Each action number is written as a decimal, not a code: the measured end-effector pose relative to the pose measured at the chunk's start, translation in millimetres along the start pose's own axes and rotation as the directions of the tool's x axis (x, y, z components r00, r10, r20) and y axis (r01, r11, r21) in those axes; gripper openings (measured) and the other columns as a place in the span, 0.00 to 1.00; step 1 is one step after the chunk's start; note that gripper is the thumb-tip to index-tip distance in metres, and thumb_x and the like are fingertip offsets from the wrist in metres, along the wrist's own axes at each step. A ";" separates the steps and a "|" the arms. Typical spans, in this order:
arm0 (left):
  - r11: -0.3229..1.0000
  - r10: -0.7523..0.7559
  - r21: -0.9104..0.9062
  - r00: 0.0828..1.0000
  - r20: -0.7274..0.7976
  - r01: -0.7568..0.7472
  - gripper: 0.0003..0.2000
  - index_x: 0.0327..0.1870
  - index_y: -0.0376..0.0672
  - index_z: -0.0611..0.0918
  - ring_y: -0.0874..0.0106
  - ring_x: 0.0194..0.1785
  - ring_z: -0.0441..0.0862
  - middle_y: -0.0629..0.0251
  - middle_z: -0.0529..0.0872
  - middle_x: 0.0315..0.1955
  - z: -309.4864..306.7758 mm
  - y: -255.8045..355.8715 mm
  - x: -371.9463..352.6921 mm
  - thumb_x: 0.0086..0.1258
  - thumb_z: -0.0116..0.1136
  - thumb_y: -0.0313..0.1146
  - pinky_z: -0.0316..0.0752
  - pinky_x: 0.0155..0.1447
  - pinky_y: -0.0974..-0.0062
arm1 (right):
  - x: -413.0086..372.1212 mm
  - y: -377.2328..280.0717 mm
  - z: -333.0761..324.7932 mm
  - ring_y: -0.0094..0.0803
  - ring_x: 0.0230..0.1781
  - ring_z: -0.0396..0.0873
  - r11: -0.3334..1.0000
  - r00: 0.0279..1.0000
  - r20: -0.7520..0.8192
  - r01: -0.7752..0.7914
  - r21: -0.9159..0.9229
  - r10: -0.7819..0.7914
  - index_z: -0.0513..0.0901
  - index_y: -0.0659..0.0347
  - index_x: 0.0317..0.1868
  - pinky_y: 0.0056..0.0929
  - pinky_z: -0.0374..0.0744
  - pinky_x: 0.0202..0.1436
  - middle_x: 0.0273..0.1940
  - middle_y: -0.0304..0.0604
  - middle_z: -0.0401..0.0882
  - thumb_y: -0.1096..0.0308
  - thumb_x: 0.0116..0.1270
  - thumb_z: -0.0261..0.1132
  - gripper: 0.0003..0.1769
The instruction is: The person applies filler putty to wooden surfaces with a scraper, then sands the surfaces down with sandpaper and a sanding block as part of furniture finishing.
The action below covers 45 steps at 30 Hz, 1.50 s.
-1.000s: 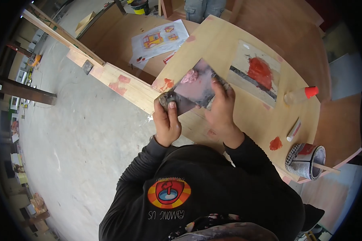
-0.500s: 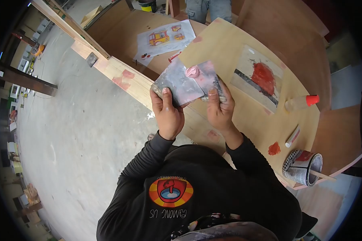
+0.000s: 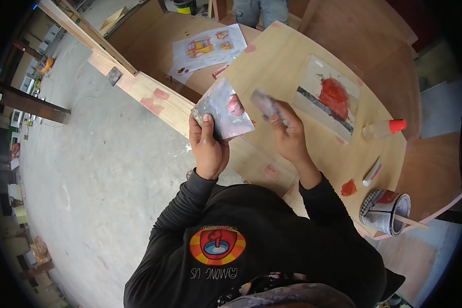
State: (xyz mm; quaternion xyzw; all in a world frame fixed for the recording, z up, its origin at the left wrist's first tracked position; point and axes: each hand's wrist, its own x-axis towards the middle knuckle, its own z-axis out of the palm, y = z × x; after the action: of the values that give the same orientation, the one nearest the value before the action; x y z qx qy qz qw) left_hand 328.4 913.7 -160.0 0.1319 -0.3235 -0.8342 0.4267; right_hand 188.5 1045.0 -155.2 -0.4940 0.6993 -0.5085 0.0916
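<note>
My left hand holds a flat grey metal scraper by its edge, thumb on top. A lump of pink putty sits on that blade near its right side. To the right, my right hand is closed round a second scraper, tilted and blurred by motion, apart from the first one. Both hands are above the pale wooden panel. On the panel lies a clear sheet with a dark strip and a red paste patch.
A bottle with a red cap, a white tube, a red smear and a tin with a stick are at the right. A printed drawing lies beyond. Another person's legs show at the top.
The two scrapers, overlapping before, are now apart. My right hand has turned its scraper to a steeper tilt. The pink putty on the left scraper looks flatter and larger.
</note>
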 end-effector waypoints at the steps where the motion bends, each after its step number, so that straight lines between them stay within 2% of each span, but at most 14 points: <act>1: 0.997 -0.072 -0.023 0.997 0.000 0.072 0.15 0.66 0.44 0.67 0.65 0.59 0.81 0.61 0.78 0.58 -2.1 -0.6 -2.9 0.82 0.42 0.31 0.82 0.59 0.59 | 0.4 -3.4 6.2 0.37 0.54 0.82 0.924 0.990 -0.124 -0.022 0.383 0.075 0.72 0.69 0.66 0.37 0.81 0.55 0.57 0.50 0.79 0.70 0.78 0.54 0.20; 2: 0.997 -0.080 -0.020 0.997 0.007 0.080 0.15 0.66 0.44 0.67 0.65 0.59 0.81 0.61 0.78 0.58 -0.1 -1.2 -5.1 0.82 0.42 0.31 0.82 0.59 0.59 | 3.0 -9.1 13.2 0.34 0.52 0.82 0.708 0.959 -0.215 0.021 0.705 0.186 0.70 0.67 0.69 0.33 0.82 0.52 0.55 0.47 0.80 0.70 0.79 0.54 0.21; 6: 0.991 -0.113 -0.073 0.992 -0.062 0.108 0.15 0.65 0.46 0.67 0.64 0.59 0.81 0.61 0.78 0.58 10.0 -8.0 -8.3 0.82 0.43 0.32 0.84 0.58 0.56 | 9.5 -21.9 26.2 0.32 0.55 0.80 0.556 0.918 -0.360 0.215 0.803 0.166 0.67 0.70 0.70 0.32 0.80 0.55 0.57 0.47 0.78 0.68 0.81 0.51 0.22; 10: 0.995 -0.071 -0.070 0.995 -0.069 0.066 0.14 0.65 0.48 0.67 0.63 0.59 0.81 0.62 0.78 0.59 16.8 -14.4 -7.0 0.82 0.44 0.33 0.84 0.58 0.55 | 13.8 -32.1 44.1 0.32 0.57 0.78 0.525 0.862 -0.474 0.324 0.787 0.180 0.68 0.71 0.69 0.30 0.77 0.59 0.58 0.47 0.78 0.69 0.81 0.51 0.21; 13: 0.998 -0.058 -0.042 0.992 -0.116 0.053 0.15 0.66 0.49 0.66 0.65 0.57 0.82 0.62 0.78 0.58 18.3 -14.1 -6.0 0.82 0.43 0.32 0.85 0.54 0.59 | 5.6 -26.8 43.1 0.32 0.59 0.76 0.627 0.910 -0.380 0.200 0.753 0.165 0.70 0.71 0.67 0.29 0.74 0.63 0.58 0.46 0.78 0.71 0.80 0.53 0.20; 16: 0.999 -0.045 -0.009 0.991 -0.128 0.044 0.15 0.66 0.49 0.66 0.68 0.55 0.82 0.63 0.78 0.57 13.0 -17.3 -5.8 0.82 0.42 0.30 0.86 0.52 0.64 | 5.3 -32.3 31.3 0.34 0.62 0.74 0.830 0.951 -0.291 0.076 0.553 0.106 0.70 0.73 0.67 0.33 0.72 0.66 0.61 0.49 0.76 0.74 0.79 0.52 0.20; 18: 0.999 -0.040 0.008 0.991 -0.127 0.041 0.15 0.66 0.49 0.66 0.69 0.54 0.82 0.63 0.78 0.57 9.8 -20.6 -5.6 0.82 0.42 0.30 0.85 0.52 0.65 | 10.4 -36.5 24.5 0.34 0.60 0.76 0.923 0.952 -0.288 0.201 0.328 -0.104 0.72 0.73 0.65 0.30 0.73 0.64 0.60 0.50 0.78 0.75 0.78 0.53 0.19; 25: 1.000 0.011 0.021 0.994 -0.104 -0.009 0.14 0.65 0.45 0.66 0.71 0.55 0.80 0.63 0.78 0.56 4.6 -25.3 -8.4 0.82 0.42 0.29 0.82 0.56 0.64 | 0.2 -34.1 22.3 0.44 0.55 0.81 0.981 0.969 -0.217 0.149 0.125 -0.120 0.75 0.66 0.65 0.35 0.78 0.57 0.56 0.54 0.79 0.75 0.75 0.57 0.19; 31: 0.995 0.066 0.075 0.995 -0.074 -0.060 0.15 0.66 0.43 0.66 0.72 0.55 0.79 0.63 0.78 0.55 -1.6 -20.9 -5.0 0.82 0.42 0.29 0.81 0.58 0.65 | -16.3 -18.5 13.0 0.48 0.55 0.79 0.998 0.997 -0.056 0.047 -0.035 -0.049 0.75 0.64 0.66 0.36 0.77 0.60 0.55 0.57 0.77 0.81 0.70 0.57 0.24; 33: 0.989 0.093 0.118 0.993 -0.073 -0.084 0.14 0.65 0.42 0.66 0.74 0.54 0.79 0.63 0.78 0.54 -3.5 -16.0 -3.2 0.83 0.42 0.29 0.81 0.58 0.65 | -19.1 -3.3 -0.8 0.53 0.55 0.76 0.958 0.940 0.200 -0.255 -0.128 0.277 0.77 0.57 0.66 0.43 0.76 0.61 0.55 0.55 0.74 0.83 0.61 0.57 0.31; 34: 0.989 0.094 0.118 0.993 -0.073 -0.085 0.14 0.65 0.42 0.66 0.74 0.54 0.79 0.63 0.78 0.54 -3.2 -14.4 -1.9 0.83 0.42 0.29 0.81 0.58 0.65 | -15.9 -6.6 -4.1 0.53 0.55 0.76 0.959 0.940 0.201 -0.254 -0.128 0.276 0.77 0.57 0.66 0.43 0.76 0.61 0.55 0.55 0.74 0.83 0.61 0.57 0.31; 37: 0.977 0.054 0.211 0.993 -0.109 -0.030 0.13 0.63 0.41 0.68 0.76 0.53 0.77 0.63 0.79 0.52 -4.7 -14.0 -5.1 0.83 0.43 0.30 0.77 0.59 0.71 | -9.4 -24.0 -14.1 0.56 0.64 0.69 0.900 0.971 -0.006 0.217 -0.378 -0.237 0.83 0.52 0.60 0.48 0.69 0.68 0.58 0.52 0.70 0.83 0.57 0.57 0.30; 41: 0.903 0.164 0.407 0.986 -0.033 -0.137 0.11 0.60 0.37 0.70 0.79 0.53 0.75 0.64 0.80 0.50 -7.8 -18.5 -4.6 0.82 0.45 0.29 0.70 0.60 0.79 | -8.2 -31.1 -16.9 0.56 0.66 0.65 0.772 0.949 0.198 0.315 -0.552 -0.246 0.85 0.50 0.57 0.54 0.65 0.70 0.57 0.50 0.71 0.75 0.60 0.60 0.24; 45: 0.862 0.192 0.476 0.981 0.016 -0.176 0.11 0.59 0.35 0.70 0.79 0.53 0.74 0.64 0.80 0.50 1.2 -10.1 -8.5 0.82 0.45 0.29 0.69 0.60 0.79 | -1.6 -38.6 -15.8 0.56 0.66 0.66 0.774 0.953 0.102 0.293 -0.561 -0.286 0.86 0.49 0.56 0.53 0.65 0.70 0.56 0.50 0.72 0.73 0.60 0.61 0.23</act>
State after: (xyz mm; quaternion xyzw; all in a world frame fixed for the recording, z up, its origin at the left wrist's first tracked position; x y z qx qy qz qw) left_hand 326.6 925.3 -166.2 0.2142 -0.5222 -0.6827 0.4641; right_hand 202.3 1056.3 -117.5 -0.6028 0.7342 -0.2813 -0.1359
